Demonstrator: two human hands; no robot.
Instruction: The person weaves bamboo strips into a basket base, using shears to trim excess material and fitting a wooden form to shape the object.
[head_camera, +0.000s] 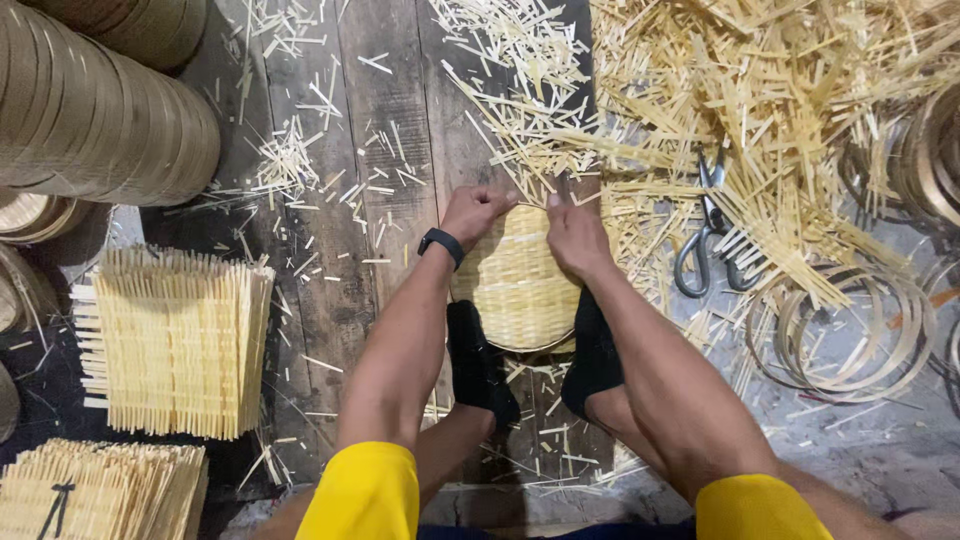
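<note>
Head view, looking down. The woven bamboo tray, a round mat of pale interlaced strips, lies on the dark plank floor, pinned at its near edge by two black-socked feet. My left hand, with a black wristband, is curled closed on the tray's far rim; my right hand rests on the same rim just beside it, fingers bent down over the strips. I judge the tray light and springy: stiff along each strip, yet easily bent or split at the loose rim. The best hold appears to be the edge, pinched flat between thumb and fingers, with the feet as a clamp. Scissors lie to the right among bamboo offcuts; stacked woven mats sit at left.
</note>
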